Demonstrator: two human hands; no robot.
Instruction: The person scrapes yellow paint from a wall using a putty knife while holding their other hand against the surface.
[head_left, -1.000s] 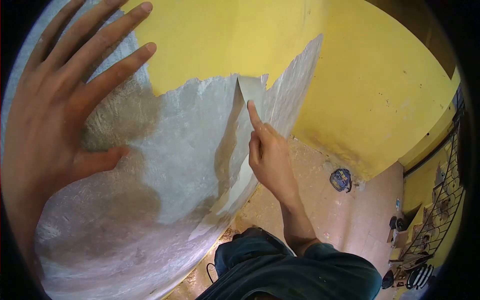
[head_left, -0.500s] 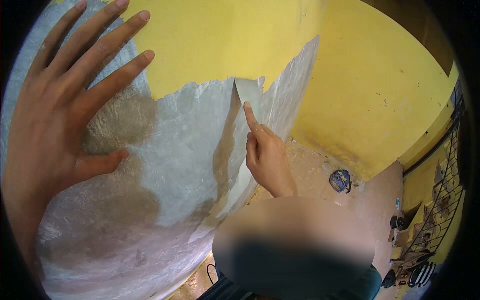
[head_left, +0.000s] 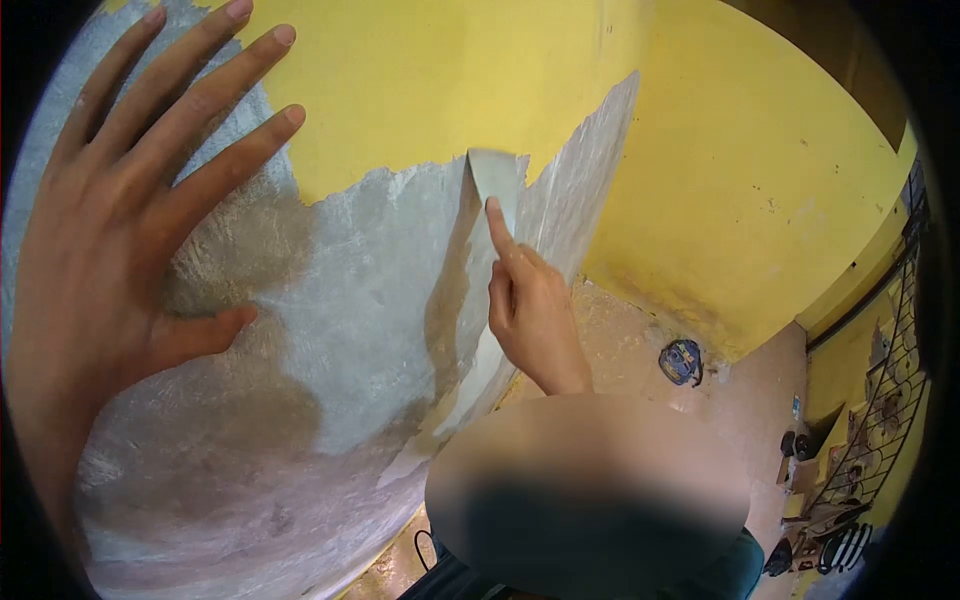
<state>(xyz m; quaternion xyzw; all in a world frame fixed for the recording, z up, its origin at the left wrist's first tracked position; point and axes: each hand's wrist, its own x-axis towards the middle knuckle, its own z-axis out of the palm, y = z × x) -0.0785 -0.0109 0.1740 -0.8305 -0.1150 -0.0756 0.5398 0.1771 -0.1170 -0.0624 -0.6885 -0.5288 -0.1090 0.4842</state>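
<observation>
One left hand (head_left: 110, 225), nearest, well left of the scraper: fingers and thumb spread wide, back to view, over the wall. One flat, pale grey scraper (head_left: 494, 178), its broad edge at the ragged border between yellow paint (head_left: 420, 90) and bared grey surface (head_left: 350, 270). One right hand (head_left: 537, 320), just below the scraper's blade: forefinger straight along it, the others curled in around the grip, which they hide. Bared surface, below and left of the scraper: streaked white, with brownish patches. Pinkish-tan floor (head_left: 640, 375), lower right of the scraper, bearing one dark blue, patterned bundle (head_left: 681, 362). Smooth yellow side wall (head_left: 750, 170), right of the scraper, stained near its foot. Black metal grille (head_left: 890, 390), far right.
</observation>
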